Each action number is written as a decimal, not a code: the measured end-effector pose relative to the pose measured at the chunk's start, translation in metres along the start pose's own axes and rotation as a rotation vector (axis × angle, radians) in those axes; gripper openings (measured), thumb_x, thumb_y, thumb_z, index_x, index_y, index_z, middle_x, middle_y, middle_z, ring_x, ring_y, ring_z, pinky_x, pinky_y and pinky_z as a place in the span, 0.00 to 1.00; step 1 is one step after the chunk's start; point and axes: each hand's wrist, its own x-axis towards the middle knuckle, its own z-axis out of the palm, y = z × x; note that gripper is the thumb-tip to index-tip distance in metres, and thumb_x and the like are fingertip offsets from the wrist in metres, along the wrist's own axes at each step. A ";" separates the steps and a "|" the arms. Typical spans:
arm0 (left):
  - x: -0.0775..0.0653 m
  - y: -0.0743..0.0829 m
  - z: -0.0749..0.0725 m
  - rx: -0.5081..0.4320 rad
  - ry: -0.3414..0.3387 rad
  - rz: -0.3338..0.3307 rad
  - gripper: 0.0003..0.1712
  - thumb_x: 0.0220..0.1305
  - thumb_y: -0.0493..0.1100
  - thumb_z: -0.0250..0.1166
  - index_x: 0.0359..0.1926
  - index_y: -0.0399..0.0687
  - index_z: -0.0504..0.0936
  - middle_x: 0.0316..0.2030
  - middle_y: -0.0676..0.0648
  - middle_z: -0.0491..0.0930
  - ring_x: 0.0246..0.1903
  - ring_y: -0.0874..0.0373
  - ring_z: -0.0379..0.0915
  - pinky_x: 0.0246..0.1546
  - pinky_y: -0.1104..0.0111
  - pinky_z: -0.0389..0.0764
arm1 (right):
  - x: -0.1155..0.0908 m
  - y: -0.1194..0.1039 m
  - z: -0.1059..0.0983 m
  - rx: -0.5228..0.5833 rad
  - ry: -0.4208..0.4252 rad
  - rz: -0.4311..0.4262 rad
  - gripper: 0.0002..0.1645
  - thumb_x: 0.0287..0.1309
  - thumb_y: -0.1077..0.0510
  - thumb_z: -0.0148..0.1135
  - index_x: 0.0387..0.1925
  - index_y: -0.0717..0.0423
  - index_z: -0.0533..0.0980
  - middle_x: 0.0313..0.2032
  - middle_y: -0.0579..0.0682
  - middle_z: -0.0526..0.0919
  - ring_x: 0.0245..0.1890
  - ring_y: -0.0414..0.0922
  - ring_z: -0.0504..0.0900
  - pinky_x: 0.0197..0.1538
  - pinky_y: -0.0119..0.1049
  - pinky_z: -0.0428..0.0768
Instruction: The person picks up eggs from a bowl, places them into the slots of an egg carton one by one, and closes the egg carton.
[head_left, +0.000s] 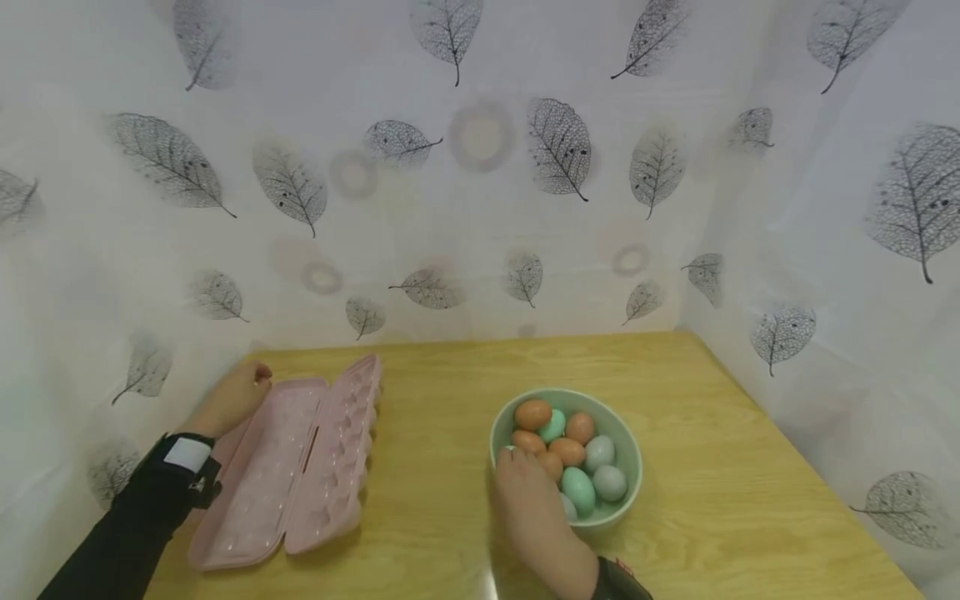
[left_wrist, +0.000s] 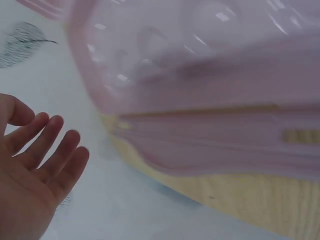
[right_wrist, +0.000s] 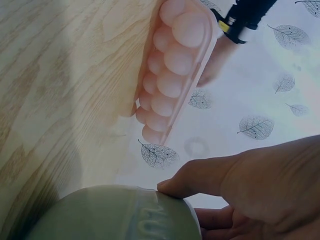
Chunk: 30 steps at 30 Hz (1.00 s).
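A pink egg carton [head_left: 288,467] lies opened out on the left of the table, its bumpy flap tilted up on the right side. My left hand [head_left: 238,398] hovers at the carton's far left edge; in the left wrist view its loosely bent fingers [left_wrist: 67,160] hold nothing. On the right stands a pale green bowl [head_left: 633,467] filled with several brown, green and grey eggs [head_left: 567,452]. My right hand [head_left: 528,500] grips the bowl's left rim. The right wrist view shows the thumb [right_wrist: 200,176] on the rim and the other fingers partly hidden beyond it.
The wooden table [head_left: 435,433] reaches back to a white wall cloth [head_left: 480,217] printed with grey leaves, which also closes off both sides. Table surface lies between the carton and the bowl. A dark band with a white patch [head_left: 187,454] is on the left wrist.
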 end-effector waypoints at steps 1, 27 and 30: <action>0.000 -0.008 0.003 0.019 -0.006 -0.006 0.24 0.74 0.38 0.45 0.57 0.18 0.69 0.54 0.19 0.74 0.56 0.25 0.71 0.56 0.37 0.74 | 0.000 0.000 0.000 0.007 -0.002 0.004 0.13 0.43 0.68 0.69 0.25 0.57 0.71 0.23 0.49 0.75 0.27 0.45 0.77 0.33 0.33 0.78; 0.008 -0.035 0.015 -0.003 -0.172 -0.185 0.26 0.71 0.38 0.48 0.58 0.15 0.67 0.56 0.17 0.71 0.57 0.23 0.69 0.57 0.37 0.74 | -0.001 0.000 -0.004 0.080 -0.008 0.043 0.14 0.41 0.67 0.72 0.25 0.57 0.72 0.22 0.48 0.72 0.24 0.44 0.75 0.28 0.33 0.75; 0.007 -0.034 0.008 -0.039 -0.182 -0.164 0.27 0.73 0.40 0.48 0.59 0.15 0.67 0.56 0.17 0.71 0.56 0.23 0.70 0.55 0.37 0.75 | -0.001 0.000 -0.005 0.095 -0.017 0.053 0.13 0.42 0.67 0.72 0.26 0.57 0.73 0.22 0.48 0.72 0.24 0.44 0.75 0.28 0.32 0.75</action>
